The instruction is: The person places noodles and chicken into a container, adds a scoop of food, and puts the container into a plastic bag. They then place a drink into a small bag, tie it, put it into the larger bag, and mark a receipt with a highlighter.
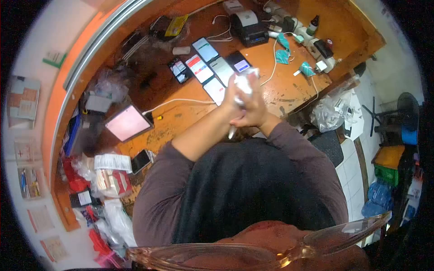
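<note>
Both hands are together above the front of the wooden desk. My left hand (231,100) and my right hand (256,104) press around a crumpled white thing (244,84), blurred and too unclear to name; a thin white tip sticks out below them. Just beyond the hands lie several lit phones: a light-blue screen (205,49), a red-and-white screen (199,68), a grey screen (222,70), a white screen (214,90) and a dark phone (180,70). Another phone (239,62) is partly behind my hands.
A black printer (248,29) stands at the back. A pink-screened tablet (129,123) lies left with a white cable. Plastic-wrapped items (110,176) and a dark phone (141,161) are near my left arm. Teal pieces (283,56), a bottle (313,25) and chargers (320,66) sit right.
</note>
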### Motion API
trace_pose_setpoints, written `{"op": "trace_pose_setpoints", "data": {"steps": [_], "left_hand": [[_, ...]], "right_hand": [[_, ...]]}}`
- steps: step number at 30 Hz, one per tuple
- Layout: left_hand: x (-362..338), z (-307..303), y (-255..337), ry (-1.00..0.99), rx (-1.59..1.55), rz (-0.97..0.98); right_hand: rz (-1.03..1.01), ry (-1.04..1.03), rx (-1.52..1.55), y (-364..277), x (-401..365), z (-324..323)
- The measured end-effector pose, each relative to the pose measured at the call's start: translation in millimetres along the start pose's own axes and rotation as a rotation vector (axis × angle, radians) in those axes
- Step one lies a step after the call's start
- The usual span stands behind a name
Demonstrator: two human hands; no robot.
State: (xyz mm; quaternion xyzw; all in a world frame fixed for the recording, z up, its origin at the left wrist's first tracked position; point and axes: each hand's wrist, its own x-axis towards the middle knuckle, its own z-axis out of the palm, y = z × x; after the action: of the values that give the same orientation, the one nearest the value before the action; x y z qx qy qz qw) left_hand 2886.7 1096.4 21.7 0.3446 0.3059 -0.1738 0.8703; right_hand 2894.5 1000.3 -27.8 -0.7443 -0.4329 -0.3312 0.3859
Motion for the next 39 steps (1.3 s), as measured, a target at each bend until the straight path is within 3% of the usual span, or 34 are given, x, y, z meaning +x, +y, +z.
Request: {"op": "trace_pose_setpoints", "data": {"steps": [1,3,4,6,8,9,11,12,13,14,15,17,18,19,20,22,24,25,27,29,30,31,32,33,34,35,37,38,39], "left_hand": [[15.1,-5.8,-9.4,-0.302,0.014,0.059],[22.9,-6.2,-18.9,-0.371,0.458,0.037],[23.5,-11.5,-21.8,-0.46,0.432,-0.004],[25.5,-26.8,-27.4,-0.642,0.391,-0.093],[54.4,-59.5,-5.6,-0.518,0.84,0.128],[76.4,-81.1,17.7,-0.449,1.061,0.248],[111.5,-116.9,73.6,-0.297,1.494,0.479],[122.2,-128.4,104.0,0.149,1.751,0.707],[151.7,-158.0,143.2,0.176,1.86,1.147],[154.3,-145.8,176.4,0.516,1.916,0.411],[184.0,-164.3,198.7,0.583,1.817,0.639],[225.0,-196.1,233.4,0.425,2.161,1.481],[225.7,-183.2,241.8,0.337,1.876,1.18],[229.0,-187.2,243.5,0.343,1.872,1.143],[234.7,-193.6,245.5,0.35,1.868,1.106],[292.4,-253.2,263.0,0.522,2.058,1.482],[251.7,-216.3,250.4,0.606,1.789,0.986],[224.1,-197.3,250.4,0.612,1.911,1.037],[230.6,-207.6,253.7,0.7,2.129,0.787],[201.8,-185.7,242.8,0.24,1.751,1.318],[179.6,-162.6,220.9,0.314,1.614,1.346],[158.5,-141.8,191.7,0.398,1.479,1.355],[167.9,-136.1,170.9,-0.014,1.204,1.4],[139.2,-97.7,128.4,-0.185,0.925,1.118],[119.5,-61.0,89.9,-0.072,1.091,1.027],[113.5,-33.4,51.6,-0.214,1.077,0.846],[116.1,12.3,-34.1,-0.452,0.895,0.457],[87.4,53.4,-61.6,-0.452,1.01,0.243],[79.1,75.8,-96.9,-0.521,0.734,0.041]], "right_hand": [[0.046,0.056,0.018,-1.8,-8.2,-8.0],[0.105,0.122,0.089,8.2,-21.6,-25.9],[0.122,0.131,0.145,17.1,-28.2,-35.5],[0.343,0.138,0.063,31.6,-38.8,-53.3],[0.792,0.543,0.048,51.6,-45.2,-70.3],[0.884,0.621,0.212,72.5,-59.3,-88.4],[0.985,0.677,0.169,75.1,-71.7,-122.0],[0.936,0.473,-0.126,82.5,-93.2,-138.6],[1.125,0.551,-0.112,68.2,-101.5,-141.1],[1.197,0.441,-0.185,57.3,-120.1,-144.0],[1.271,0.331,-0.26,42.6,-140.1,-147.9],[1.392,-0.092,-0.416,-12.0,-151.7,-140.8],[1.399,-0.264,-0.419,-41.6,-160.6,-130.5],[1.153,-0.456,-0.582,-60.0,-227.4,-116.8],[1.269,-0.585,-0.46,-90.0,-262.5,-110.3],[1.525,-0.732,-0.246,-136.8,-288.7,-109.6],[1.666,-0.748,-0.113,-168.0,-299.0,-117.8],[1.724,-0.718,-0.035,-175.1,-303.1,-120.2],[1.825,-0.565,0.128,-173.5,-300.5,-122.3],[1.876,-0.294,0.325,-147.7,-288.5,-127.5],[1.811,-0.274,0.318,-126.7,-277.1,-132.1],[1.697,-0.556,0.109,-101.2,-250.9,-142.3],[1.292,-0.382,-0.016,-82.5,-250.3,-146.4],[1.195,-0.219,-0.137,-65.0,-209.1,-155.9],[1.338,-0.178,-0.069,-39.4,-179.3,-167.1],[0.867,-0.148,-0.25,-13.4,-167.5,-172.7],[1.053,-0.146,-0.122,9.4,-109.0,-179.9],[0.829,-0.115,-0.187,20.7,-94.7,-175.5],[0.606,-0.077,-0.249,26.8,-89.5,-175.4]]}}
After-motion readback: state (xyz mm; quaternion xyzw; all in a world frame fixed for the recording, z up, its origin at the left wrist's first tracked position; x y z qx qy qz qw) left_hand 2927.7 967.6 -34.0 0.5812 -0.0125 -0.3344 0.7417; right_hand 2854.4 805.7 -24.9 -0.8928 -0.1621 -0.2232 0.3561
